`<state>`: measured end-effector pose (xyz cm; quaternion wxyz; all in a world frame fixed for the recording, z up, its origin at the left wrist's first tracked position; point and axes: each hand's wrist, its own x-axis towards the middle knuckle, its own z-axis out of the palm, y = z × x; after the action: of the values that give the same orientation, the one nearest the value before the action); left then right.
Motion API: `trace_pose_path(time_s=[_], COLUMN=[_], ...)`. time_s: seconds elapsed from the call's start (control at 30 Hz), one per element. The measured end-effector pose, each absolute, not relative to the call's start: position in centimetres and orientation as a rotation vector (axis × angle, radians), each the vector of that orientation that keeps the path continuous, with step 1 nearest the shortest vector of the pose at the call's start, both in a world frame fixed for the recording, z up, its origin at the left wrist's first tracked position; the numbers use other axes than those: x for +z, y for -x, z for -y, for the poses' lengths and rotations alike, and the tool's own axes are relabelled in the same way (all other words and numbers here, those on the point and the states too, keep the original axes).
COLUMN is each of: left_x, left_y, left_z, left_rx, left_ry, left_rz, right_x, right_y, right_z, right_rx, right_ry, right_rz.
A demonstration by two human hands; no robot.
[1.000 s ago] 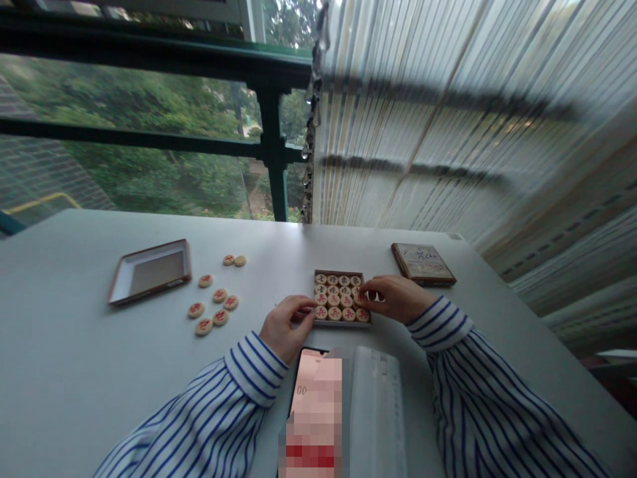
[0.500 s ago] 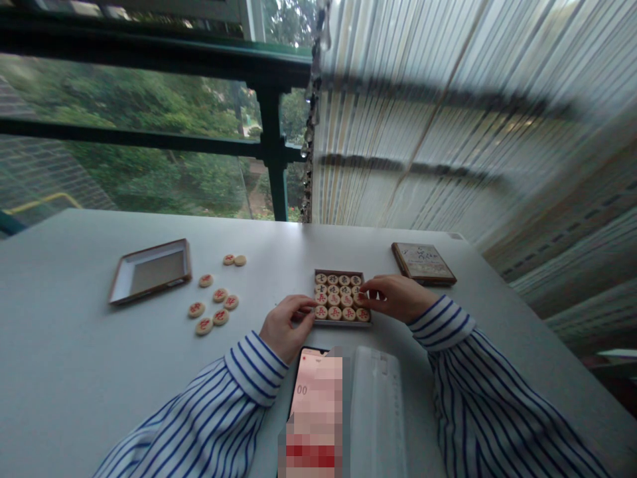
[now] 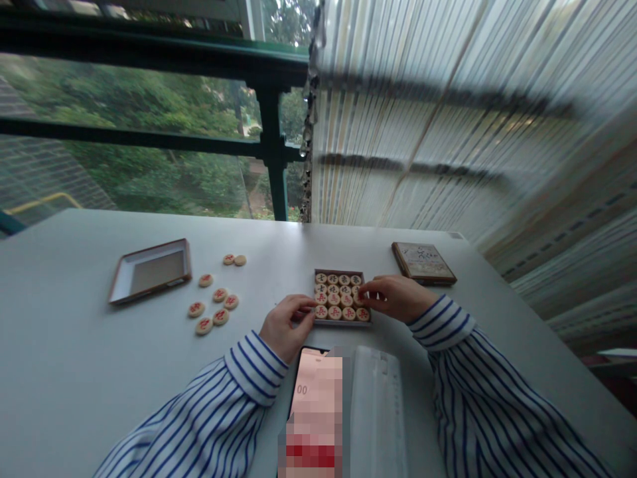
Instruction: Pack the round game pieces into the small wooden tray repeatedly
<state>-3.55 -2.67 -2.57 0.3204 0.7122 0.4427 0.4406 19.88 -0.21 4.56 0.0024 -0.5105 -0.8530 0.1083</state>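
Observation:
A shallow box (image 3: 343,324) on the white table holds rows of round wooden xiangqi pieces, black characters in the far rows and red ones in the near rows. My left hand (image 3: 288,325) grips the box's left edge, fingertips beside a red piece (image 3: 321,299). At the opposite side, my right hand (image 3: 395,297) has thumb and forefinger closed on a xiangqi piece at the right end of a row; the fingers partly cover it. Loose red pieces (image 3: 220,317) lie on the table to the left, and farther back a blank-faced piece (image 3: 240,261) touches a red one (image 3: 228,259).
An open box lid (image 3: 152,272) lies at the far left. A closed flat box (image 3: 423,262) sits at the back right. Close to me are a phone (image 3: 318,398), partly pixelated, and a translucent white case (image 3: 378,405). Window and string curtain stand beyond the table (image 3: 99,372).
My right fingertips have shifted very slightly left over the piece at the row's end. My left hand and the loose pieces look the same.

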Motion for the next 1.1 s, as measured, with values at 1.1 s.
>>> trace_pose_path(time_s=[1.1], left_x=[-2.56], left_y=[3.49], left_z=[2.66], left_rx=[1.186], left_ry=[-1.885], left_rz=[-1.171], right_x=[4.92], right_y=[-19.69], right_z=[0.31], right_rx=[0.357], right_ry=[1.617], right_rz=[2.701])
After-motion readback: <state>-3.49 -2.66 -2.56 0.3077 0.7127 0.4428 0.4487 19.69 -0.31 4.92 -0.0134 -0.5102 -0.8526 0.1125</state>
